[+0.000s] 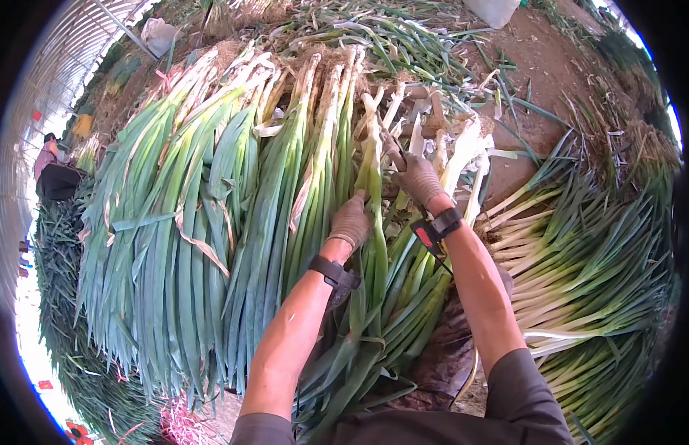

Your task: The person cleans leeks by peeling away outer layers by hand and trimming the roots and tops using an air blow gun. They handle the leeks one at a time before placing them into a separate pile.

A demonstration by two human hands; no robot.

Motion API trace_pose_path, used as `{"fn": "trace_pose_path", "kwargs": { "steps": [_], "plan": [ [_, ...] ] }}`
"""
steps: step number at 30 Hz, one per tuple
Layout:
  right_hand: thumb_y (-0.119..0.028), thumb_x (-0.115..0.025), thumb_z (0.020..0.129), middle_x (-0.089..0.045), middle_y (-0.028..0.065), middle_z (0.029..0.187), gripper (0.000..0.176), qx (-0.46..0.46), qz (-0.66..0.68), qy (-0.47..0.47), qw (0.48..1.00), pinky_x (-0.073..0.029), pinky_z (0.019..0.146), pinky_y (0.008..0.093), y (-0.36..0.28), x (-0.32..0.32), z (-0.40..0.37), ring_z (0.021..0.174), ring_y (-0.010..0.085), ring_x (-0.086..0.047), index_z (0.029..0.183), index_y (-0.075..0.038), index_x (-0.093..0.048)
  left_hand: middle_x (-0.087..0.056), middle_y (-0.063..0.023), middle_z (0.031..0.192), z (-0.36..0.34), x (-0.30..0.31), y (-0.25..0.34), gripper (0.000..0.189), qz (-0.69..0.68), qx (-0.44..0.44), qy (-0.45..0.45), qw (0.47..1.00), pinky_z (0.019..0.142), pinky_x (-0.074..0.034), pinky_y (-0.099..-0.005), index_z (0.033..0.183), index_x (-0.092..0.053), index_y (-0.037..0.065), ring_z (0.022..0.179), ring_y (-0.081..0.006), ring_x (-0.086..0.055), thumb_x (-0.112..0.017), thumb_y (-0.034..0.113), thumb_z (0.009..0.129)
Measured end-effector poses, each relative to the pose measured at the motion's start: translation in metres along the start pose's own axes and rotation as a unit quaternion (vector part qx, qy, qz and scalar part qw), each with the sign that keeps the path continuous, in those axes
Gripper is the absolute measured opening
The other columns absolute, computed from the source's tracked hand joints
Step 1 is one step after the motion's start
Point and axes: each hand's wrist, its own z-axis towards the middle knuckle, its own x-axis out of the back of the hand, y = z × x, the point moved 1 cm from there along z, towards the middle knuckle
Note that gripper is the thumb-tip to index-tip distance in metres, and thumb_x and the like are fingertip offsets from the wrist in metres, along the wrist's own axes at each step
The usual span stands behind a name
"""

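My left hand (350, 222), in a tan work glove, is closed around the green part of a large green onion (372, 167). The onion's pale end points away from me and its long leaves trail down towards my lap. Beside the stalk, my gloved right hand (420, 179) is closed, with its darkened fingertips near the onion's upper part. What those fingers hold is too small to make out. A black band with a red patch (427, 236) hangs at my right wrist. More large green onions (463, 152) with whitish stalks lie just right of my right hand.
A thick row of large green onions (189, 222) spreads along the left. Thinner green onions (559, 259) are piled at the right. Torn leaves (403, 48) litter the brown soil (526, 96) at the back. Pink ties (183, 421) lie at lower left. Another person (51, 159) sits far left.
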Motion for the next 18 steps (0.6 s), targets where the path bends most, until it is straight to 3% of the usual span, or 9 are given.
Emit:
{"fn": "trace_pose_path", "kwargs": {
  "steps": [2, 5, 8, 11, 14, 15, 18],
  "plan": [
    [-0.026, -0.065, 0.083, -0.067, 0.0297, 0.095, 0.036, -0.002, 0.025, 0.010, 1.000, -0.051, 0.086, 0.0504, 0.009, 0.003, -0.019, 0.094, 0.0455, -0.065, 0.103, 0.004, -0.063, -0.068, -0.0224, 0.109, -0.008, -0.001, 0.011, 0.035, -0.096, 0.034, -0.021, 0.995, 0.091, -0.048, -0.0363, 0.117, -0.060, -0.001, 0.102, -0.0292, -0.066, -0.063, 0.012, 0.085],
    [-0.026, -0.066, 0.084, -0.067, 0.0298, 0.093, 0.035, -0.007, 0.023, -0.005, 1.000, -0.051, 0.084, 0.0516, 0.011, 0.008, -0.058, 0.092, 0.0466, -0.064, 0.104, 0.002, -0.061, -0.068, -0.0144, 0.102, 0.000, -0.022, -0.007, 0.034, -0.196, 0.052, 0.021, 0.979, 0.084, -0.049, -0.0342, 0.116, -0.060, -0.003, 0.091, -0.0205, -0.063, -0.062, 0.016, 0.088],
    [-0.022, -0.067, 0.083, -0.066, 0.0296, 0.090, 0.034, 0.007, 0.037, -0.022, 0.999, -0.051, 0.081, 0.0522, 0.002, 0.018, -0.106, 0.091, 0.0478, -0.064, 0.105, 0.001, -0.057, -0.070, -0.0195, 0.097, -0.015, -0.026, 0.009, 0.046, -0.333, 0.087, 0.000, 0.939, 0.079, -0.051, -0.0373, 0.120, -0.060, -0.004, 0.084, -0.0257, -0.067, -0.068, 0.027, 0.087],
    [-0.019, -0.067, 0.081, -0.065, 0.0301, 0.089, 0.037, -0.005, 0.038, -0.056, 0.998, -0.050, 0.079, 0.0518, -0.001, 0.024, -0.145, 0.090, 0.0476, -0.063, 0.110, 0.001, -0.057, -0.067, -0.0065, 0.094, -0.006, -0.031, -0.001, 0.038, -0.294, 0.066, -0.058, 0.952, 0.075, -0.050, -0.0335, 0.116, -0.063, -0.002, 0.082, -0.0167, -0.060, -0.067, 0.027, 0.091],
    [-0.019, -0.068, 0.079, -0.066, 0.0294, 0.089, 0.043, 0.006, 0.054, -0.027, 0.998, -0.051, 0.078, 0.0498, 0.013, 0.021, -0.170, 0.088, 0.0464, -0.064, 0.114, 0.002, -0.057, -0.067, -0.0048, 0.092, -0.020, -0.024, 0.015, 0.041, -0.251, 0.027, -0.081, 0.964, 0.076, -0.050, -0.0328, 0.116, -0.063, -0.002, 0.082, -0.0167, -0.061, -0.070, 0.029, 0.090],
    [-0.019, -0.069, 0.078, -0.066, 0.0291, 0.088, 0.044, 0.008, 0.061, -0.015, 0.998, -0.052, 0.078, 0.0492, 0.019, 0.021, -0.174, 0.088, 0.0459, -0.065, 0.115, 0.002, -0.058, -0.068, -0.0061, 0.097, -0.034, -0.017, 0.029, 0.040, -0.204, 0.049, -0.093, 0.973, 0.081, -0.051, -0.0324, 0.116, -0.063, -0.002, 0.087, -0.0163, -0.061, -0.071, 0.028, 0.090],
    [-0.019, -0.070, 0.077, -0.066, 0.0287, 0.089, 0.048, -0.079, 0.102, 0.030, 0.991, -0.052, 0.078, 0.0477, 0.030, 0.029, -0.175, 0.087, 0.0450, -0.065, 0.118, 0.003, -0.057, -0.068, -0.0091, 0.103, -0.049, -0.047, 0.019, 0.042, -0.304, -0.009, -0.130, 0.944, 0.085, -0.050, -0.0317, 0.118, -0.062, -0.002, 0.092, -0.0154, -0.061, -0.072, 0.026, 0.089]
  ]
}}
